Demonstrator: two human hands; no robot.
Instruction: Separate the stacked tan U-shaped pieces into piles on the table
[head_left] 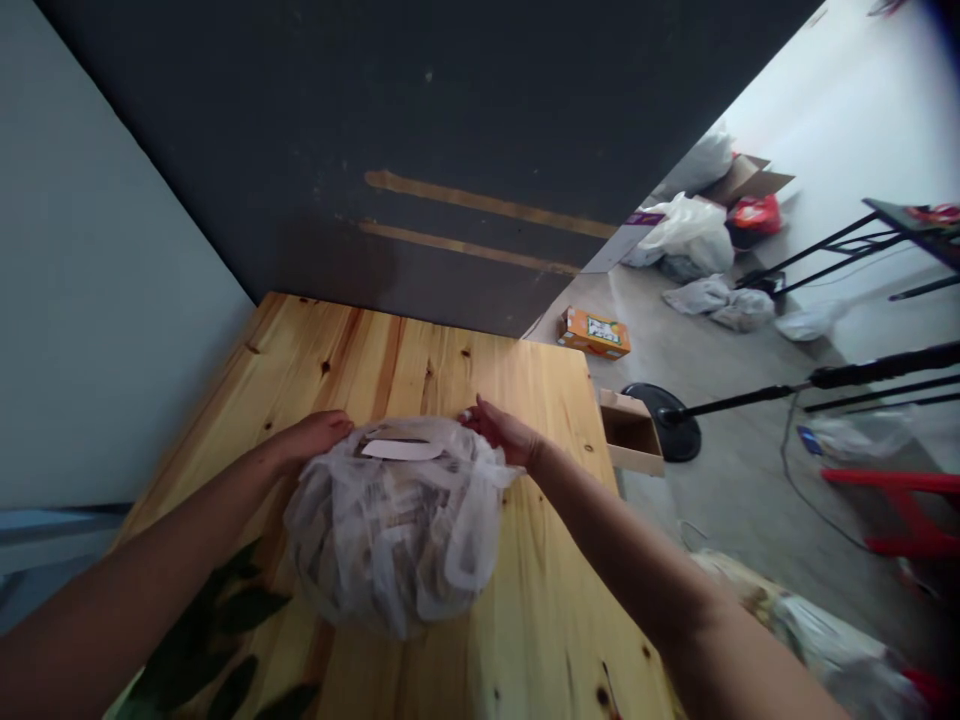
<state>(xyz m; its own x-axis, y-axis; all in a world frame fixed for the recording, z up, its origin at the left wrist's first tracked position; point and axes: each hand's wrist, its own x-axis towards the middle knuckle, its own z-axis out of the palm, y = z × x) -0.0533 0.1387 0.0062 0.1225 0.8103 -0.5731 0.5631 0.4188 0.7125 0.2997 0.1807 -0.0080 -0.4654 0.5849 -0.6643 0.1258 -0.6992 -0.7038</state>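
A translucent white plastic bag [390,530] sits on the pine table [450,380], stuffed with printed material I cannot make out. My left hand [311,440] grips the upper left of the bag, and my right hand [502,432] pinches its upper right edge. Between them, the gathered top of the bag shows a flat white strip [401,450], possibly a handle opening. The underside of the bag is hidden.
An open cardboard box [631,432] stands at the table's right edge. Green leaves [217,625] show below the left side. Beyond the edge, the floor holds an orange carton [594,332], plastic bags [686,240] and a black stand base [664,420]. Walls close the far and left sides.
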